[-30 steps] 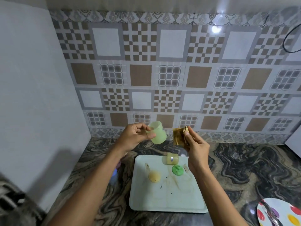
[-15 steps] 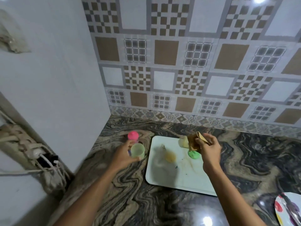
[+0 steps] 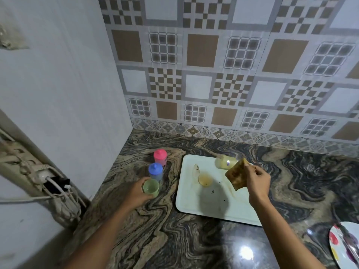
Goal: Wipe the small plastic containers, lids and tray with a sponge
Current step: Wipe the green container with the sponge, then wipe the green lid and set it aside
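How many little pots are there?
4: pink-lidded pot and blue-lidded pot on counter, green pot in left hand, yellow pot lying on tray. More may hide behind the sponge.

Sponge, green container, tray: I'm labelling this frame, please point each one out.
sponge point(image 3: 236, 176), head view, middle of its brown face.
green container point(image 3: 150, 187), head view, inside its open mouth.
tray point(image 3: 188, 199), head view, bare patch near its left edge.

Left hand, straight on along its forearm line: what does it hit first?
Most likely the blue-lidded container, standing just beyond the green cup that the left hand grips. The pink-lidded container is farther back. Whether the cup and the blue-lidded container already touch is unclear.
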